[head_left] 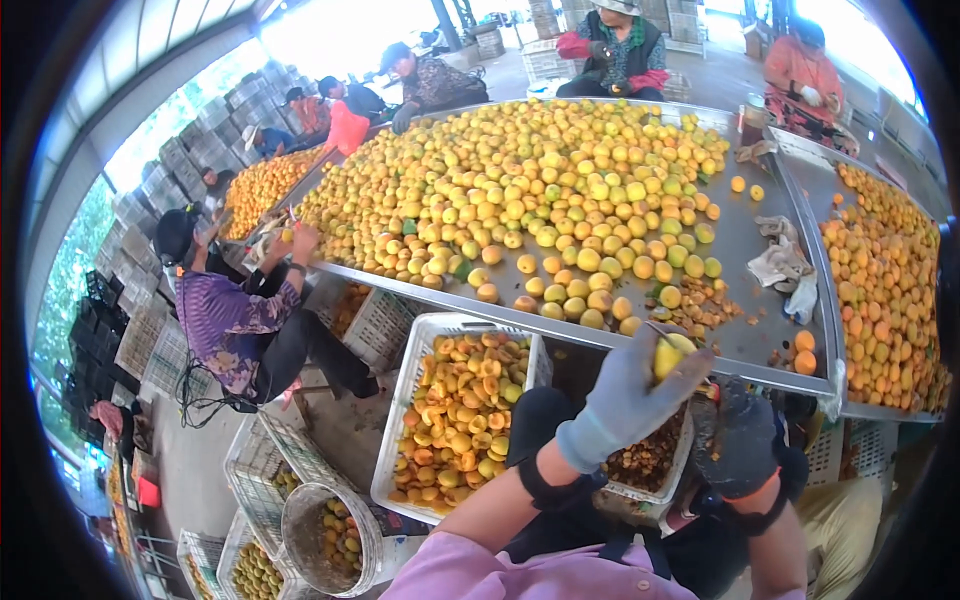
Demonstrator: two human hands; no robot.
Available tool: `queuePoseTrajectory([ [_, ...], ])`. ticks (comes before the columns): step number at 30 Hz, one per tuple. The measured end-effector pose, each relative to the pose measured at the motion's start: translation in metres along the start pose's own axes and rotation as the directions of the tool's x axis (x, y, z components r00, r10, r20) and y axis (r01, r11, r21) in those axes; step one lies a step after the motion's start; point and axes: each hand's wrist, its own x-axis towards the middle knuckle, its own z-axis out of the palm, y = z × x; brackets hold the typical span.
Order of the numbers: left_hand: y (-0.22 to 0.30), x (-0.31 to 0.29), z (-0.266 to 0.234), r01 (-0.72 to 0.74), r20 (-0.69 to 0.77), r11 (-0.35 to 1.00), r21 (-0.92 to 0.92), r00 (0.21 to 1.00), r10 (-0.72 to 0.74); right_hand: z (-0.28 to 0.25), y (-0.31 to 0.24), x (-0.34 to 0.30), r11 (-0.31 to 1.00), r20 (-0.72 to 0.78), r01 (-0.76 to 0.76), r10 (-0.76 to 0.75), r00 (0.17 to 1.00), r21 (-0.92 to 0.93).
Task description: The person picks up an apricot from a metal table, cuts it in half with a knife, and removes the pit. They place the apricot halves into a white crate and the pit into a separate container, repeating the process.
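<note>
My left hand (622, 400), in a grey-blue glove, is closed around a yellow-green apricot (672, 357) just over the near edge of the metal table (755, 345). Close beside it, to the right, my right hand (738, 440) wears a dark glove with curled fingers. A small reddish and yellow bit shows at its fingertips; what it grips is mostly hidden. A large heap of whole apricots (520, 190) covers the table beyond. Between my legs, partly behind my left forearm, stands a white basket (648, 492) of brown pits.
A white crate (384, 470) of split apricots stands left of my legs. Further left are a round bucket (300, 520) and more crates (250, 460). Crumpled gloves (780, 255) lie on the table's right side. A co-worker (235, 310) sits at left; several others sit beyond the table.
</note>
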Motion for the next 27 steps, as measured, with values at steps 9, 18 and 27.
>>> queuePoseTrajectory([
  [9,-0.063,0.057,0.008,0.186,0.100,0.888,-0.420,0.982,-0.158,0.011,0.081,0.034,0.984,0.267,-0.132,0.096,0.959,0.120],
  [18,-0.137,0.085,-0.027,0.341,0.311,0.754,-0.562,0.931,-0.189,0.062,0.105,0.057,0.995,0.365,-0.102,0.088,0.927,0.018],
  [27,-0.129,0.102,-0.010,0.432,0.161,0.670,-0.604,0.889,-0.428,0.094,0.126,0.074,0.922,0.527,-0.349,0.215,0.822,0.169],
])
